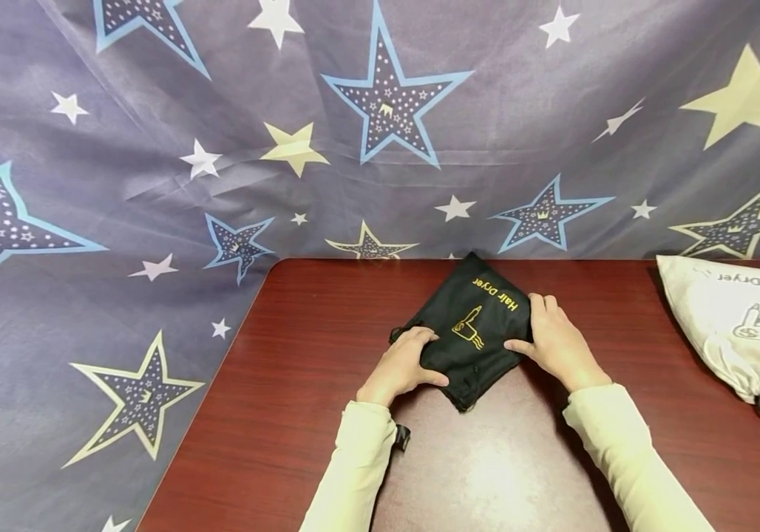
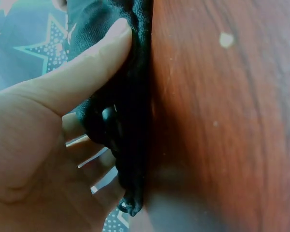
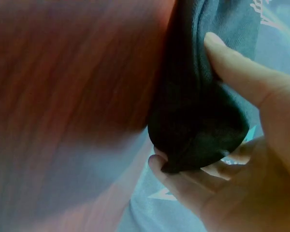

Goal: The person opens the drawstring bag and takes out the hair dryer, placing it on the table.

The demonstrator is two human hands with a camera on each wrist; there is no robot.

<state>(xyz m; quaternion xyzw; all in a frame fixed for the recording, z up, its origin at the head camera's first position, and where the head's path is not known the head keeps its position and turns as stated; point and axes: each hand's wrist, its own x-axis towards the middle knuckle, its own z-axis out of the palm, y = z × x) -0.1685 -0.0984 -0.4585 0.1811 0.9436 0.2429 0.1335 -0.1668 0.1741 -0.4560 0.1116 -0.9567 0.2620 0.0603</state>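
Observation:
A black drawstring bag (image 1: 466, 332) with yellow "Hair Dryer" lettering and a dryer drawing lies slantwise on the table, bulging a little. My left hand (image 1: 403, 366) holds its lower left side, near the gathered drawstring end; in the left wrist view the thumb (image 2: 101, 55) presses the top and the fingers go round the edge beside a dark cord stopper (image 2: 108, 116). On the other side my right hand (image 1: 560, 343) grips the right corner. The right wrist view has its thumb (image 3: 237, 67) on top of the cloth and its fingers curled beneath the rounded end. The bag's contents are hidden.
A white drawstring bag (image 1: 746, 325), also marked "Hair Dryer", lies at the table's right, cut off by the frame. The reddish-brown wooden table (image 1: 300, 414) ends at the back against a grey star-patterned cloth (image 1: 154, 185).

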